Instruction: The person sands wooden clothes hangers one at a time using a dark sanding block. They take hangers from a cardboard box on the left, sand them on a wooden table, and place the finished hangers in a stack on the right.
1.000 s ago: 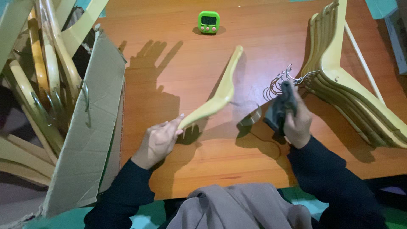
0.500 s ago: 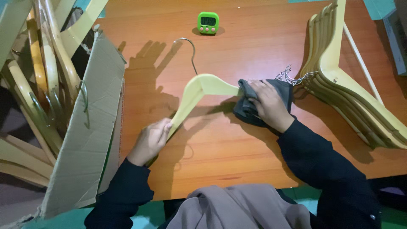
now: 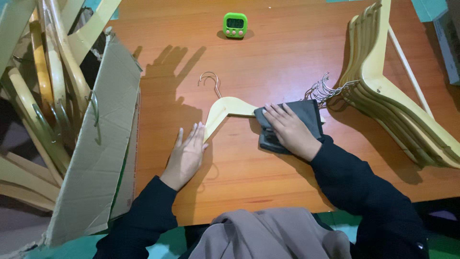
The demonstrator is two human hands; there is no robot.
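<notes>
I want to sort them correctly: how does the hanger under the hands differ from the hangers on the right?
The single hanger lies flat and alone, under the left hand and a grey cloth. The stacked hangers lie packed together, untouched. Both are pale wood with metal hooks.

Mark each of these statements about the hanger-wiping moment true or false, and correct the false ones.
1. The right hand presses a dark grey cloth onto the wooden hanger lying on the table. True.
2. The left hand lifts the hanger off the table. False: it lies flat, fingers spread, on the hanger's lower end.
3. A green timer stands at the table's far edge. True.
4. The stack of hangers lies inside the cardboard box. False: the stack rests on the table to the right; the box stands on the left.
</notes>
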